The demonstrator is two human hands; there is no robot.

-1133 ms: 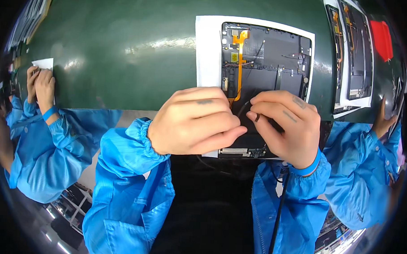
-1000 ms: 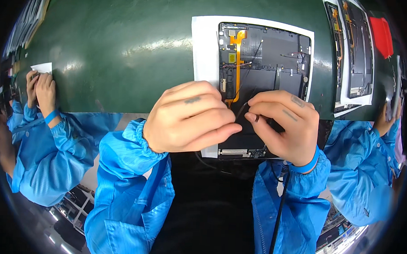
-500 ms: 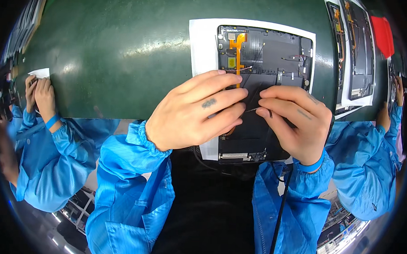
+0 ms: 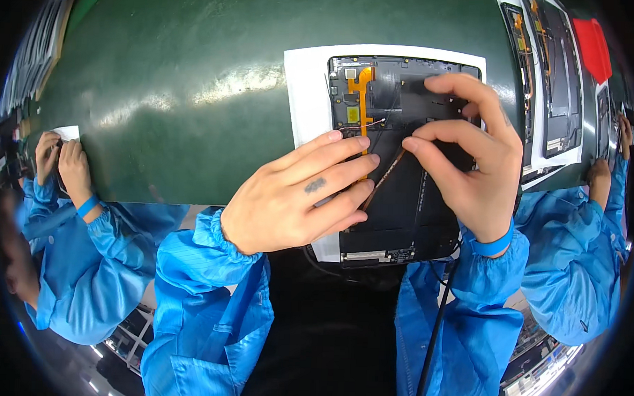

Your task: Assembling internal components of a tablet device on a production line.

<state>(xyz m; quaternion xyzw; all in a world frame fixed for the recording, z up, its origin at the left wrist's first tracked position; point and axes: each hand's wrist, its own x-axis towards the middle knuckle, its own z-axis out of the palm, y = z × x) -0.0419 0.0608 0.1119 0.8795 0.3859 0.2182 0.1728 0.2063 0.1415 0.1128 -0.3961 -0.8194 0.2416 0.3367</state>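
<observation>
A black tablet housing (image 4: 399, 236) with exposed inner parts lies on a white sheet (image 4: 306, 107). My left hand (image 4: 296, 190) rests over its left side, fingers stretched out and lying flat, with the thumb out of sight. Between thumb and index finger, my right hand (image 4: 472, 154) pinches the upper end of a thin brown strip (image 4: 386, 176). The strip slants down to the left, and its lower end is hidden near my left fingertips. An orange flex cable (image 4: 364, 95) runs down the housing, partly under my left fingers. Near it sits a thin wire (image 4: 375, 122).
On the green table (image 4: 173, 123), more opened tablet housings (image 4: 555, 87) lie at the right beside a red piece (image 4: 592, 50). Co-workers in blue sleeves sit on both sides; one person's hands (image 4: 74, 165) hold a small white sheet at the left. A black cable (image 4: 435, 342) hangs by my right sleeve.
My right hand has moved up and spread its outer fingers, drawing the strip out so more of it shows. My left hand has shifted slightly down and left. The housing appears lower in view.
</observation>
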